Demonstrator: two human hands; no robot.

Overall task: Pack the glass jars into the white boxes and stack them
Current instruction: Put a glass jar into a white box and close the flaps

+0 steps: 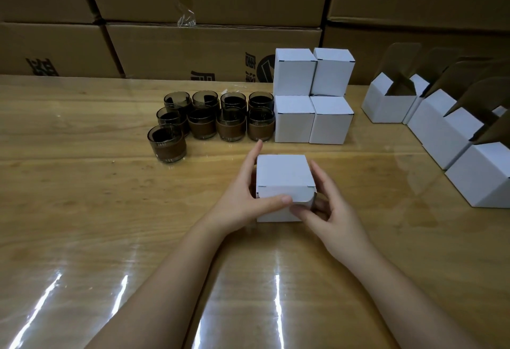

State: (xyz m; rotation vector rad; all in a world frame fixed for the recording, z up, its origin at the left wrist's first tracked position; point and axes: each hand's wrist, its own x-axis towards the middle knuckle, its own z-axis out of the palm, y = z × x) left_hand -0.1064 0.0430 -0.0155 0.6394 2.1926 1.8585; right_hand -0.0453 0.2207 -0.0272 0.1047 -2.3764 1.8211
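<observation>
A white box (283, 173) stands on the wooden table (82, 197) in front of me, its lid flap folded down. My left hand (242, 199) grips its left side, thumb pressing on the front flap. My right hand (328, 210) holds the right side, fingers at the lower front corner. Several dark glass jars with brown bands (204, 122) stand in rows to the back left. Closed white boxes (313, 94) are stacked two high right of the jars.
Several open white boxes (452, 130) with raised brown flaps line the right side of the table. Large brown cartons (209, 17) form a wall behind the table. A glossy clear sheet covers the tabletop.
</observation>
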